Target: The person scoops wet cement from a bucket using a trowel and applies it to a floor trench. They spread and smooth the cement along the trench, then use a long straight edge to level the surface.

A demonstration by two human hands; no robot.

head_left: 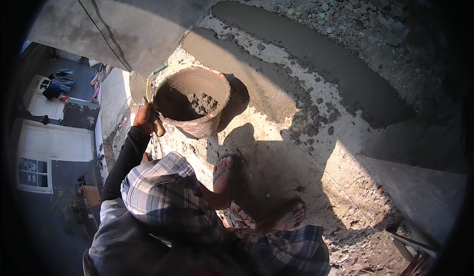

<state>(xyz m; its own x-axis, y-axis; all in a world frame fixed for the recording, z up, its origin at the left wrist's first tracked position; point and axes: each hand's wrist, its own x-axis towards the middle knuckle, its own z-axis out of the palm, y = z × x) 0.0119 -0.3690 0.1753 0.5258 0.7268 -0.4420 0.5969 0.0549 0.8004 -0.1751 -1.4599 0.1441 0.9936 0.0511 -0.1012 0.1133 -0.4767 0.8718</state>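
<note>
At the bucket's left side, my left hand (143, 118) is closed round a trowel. Its wooden handle end (158, 126) sticks out below the fingers, and a grey blade (137, 86) appears above them. The worn, mortar-stained bucket (195, 126) stands upright with a heap of wet mortar (202, 104) inside. In shadow at the lower right edge, my right hand (417, 266) shows only in part. It seems closed on a long, flat-bladed tool (414, 243), whose exact kind is unclear.
Two smooth bands of wet mortar (306, 48) run diagonally beyond the bucket, with crumbs between them. A string line (321, 165) crosses the rough ground right of my sandalled feet (223, 177). Rubble (365, 14) lies at the far right. A grey wall (133, 19) rises at the upper left.
</note>
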